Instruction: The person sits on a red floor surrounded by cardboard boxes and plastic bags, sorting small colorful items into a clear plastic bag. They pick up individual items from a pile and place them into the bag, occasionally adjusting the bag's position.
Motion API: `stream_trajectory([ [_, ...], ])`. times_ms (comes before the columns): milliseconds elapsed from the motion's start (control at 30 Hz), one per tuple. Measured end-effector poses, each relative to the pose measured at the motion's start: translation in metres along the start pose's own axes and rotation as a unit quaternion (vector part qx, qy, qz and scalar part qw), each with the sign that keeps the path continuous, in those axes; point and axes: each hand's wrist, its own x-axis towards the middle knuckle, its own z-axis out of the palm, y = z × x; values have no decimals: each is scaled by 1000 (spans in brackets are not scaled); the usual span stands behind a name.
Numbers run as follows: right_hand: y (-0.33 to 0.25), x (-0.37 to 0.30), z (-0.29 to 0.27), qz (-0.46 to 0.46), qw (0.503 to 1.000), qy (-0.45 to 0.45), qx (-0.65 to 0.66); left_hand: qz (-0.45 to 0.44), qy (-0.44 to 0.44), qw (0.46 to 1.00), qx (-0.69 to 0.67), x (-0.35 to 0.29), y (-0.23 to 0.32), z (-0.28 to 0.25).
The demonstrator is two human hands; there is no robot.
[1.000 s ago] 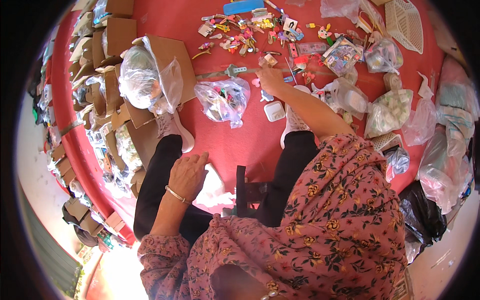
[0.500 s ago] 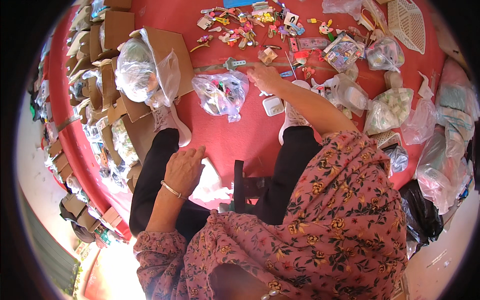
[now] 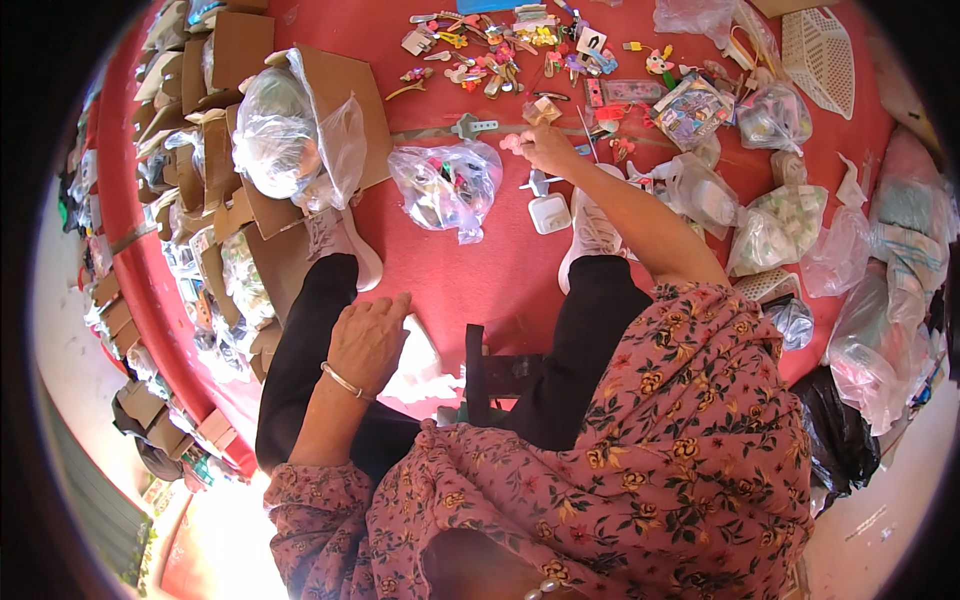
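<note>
My right hand [image 3: 550, 150] reaches out over the red floor, its fingers closed on a small pink piece [image 3: 515, 143]; its exact kind is too small to make out. Just left of it lies a clear plastic bag [image 3: 445, 190] with small colourful items inside. A grey-green strap-like piece [image 3: 472, 126] rests beyond that bag. Below the right hand, near my shoe, sits a small white square object [image 3: 550, 213]. My left hand [image 3: 365, 345], with a bangle at the wrist, rests by my left knee, holding nothing, fingers extended.
Many colourful hair clips [image 3: 490, 65] lie spread at the far middle. Cardboard boxes [image 3: 340, 90] with bagged goods line the left. On the right are filled plastic bags [image 3: 780, 225], a white plastic basket [image 3: 820, 60] and a black bag [image 3: 840, 430].
My right hand has shifted slightly right and up, and the small pink piece now shows at its fingertips. The left hand stays where it was.
</note>
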Motion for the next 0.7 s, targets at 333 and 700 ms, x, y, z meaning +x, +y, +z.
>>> stream_trajectory([
  [333, -42, -1, 16, -25, 996, -52, 64, 3, 1, 1000, 1, 0, 2, -6],
  [700, -89, -13, 20, -17, 975, 24, -221, 0, -6, 1000, 7, -1, 0, -1],
])
